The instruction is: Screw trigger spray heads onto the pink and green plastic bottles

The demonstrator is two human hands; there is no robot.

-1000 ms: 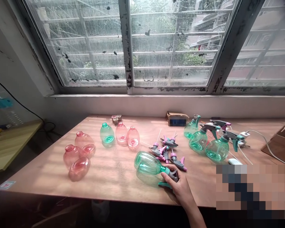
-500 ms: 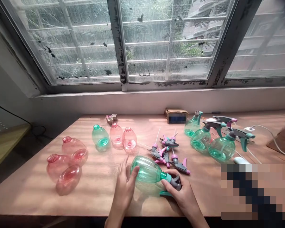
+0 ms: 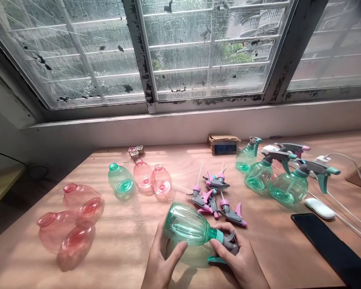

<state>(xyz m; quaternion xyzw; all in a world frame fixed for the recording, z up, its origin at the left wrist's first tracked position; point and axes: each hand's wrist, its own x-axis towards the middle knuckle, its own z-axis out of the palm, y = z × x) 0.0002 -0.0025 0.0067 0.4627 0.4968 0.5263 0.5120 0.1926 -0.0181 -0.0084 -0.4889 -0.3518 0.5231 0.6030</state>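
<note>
A clear green spray bottle [image 3: 188,224] lies sideways in my hands just above the table, its base to the left. My left hand [image 3: 165,255] cups the base, with the thumb in front and the fingers mostly hidden behind. My right hand [image 3: 242,255] pinches the light-green collar at the neck. The grey spray head [image 3: 230,241] sits on that neck, and its teal trigger [image 3: 218,260] points toward me. Just beyond the bottle lie several loose grey-and-pink spray heads [image 3: 206,200] with thin tubes.
Pink bottles [image 3: 78,237] lie at the left; upright pink bottles [image 3: 161,180] and a green bottle [image 3: 120,178] stand farther back. Fitted green spray bottles [image 3: 289,186] are at the right, near a white mouse [image 3: 319,208], cables and a phone [image 3: 331,245]. A small box [image 3: 224,144] is by the wall.
My left hand has closed in around the bottle's base, where it was more open beside it. My right hand stays on the collar. The view has shifted, bringing the phone into sight.
</note>
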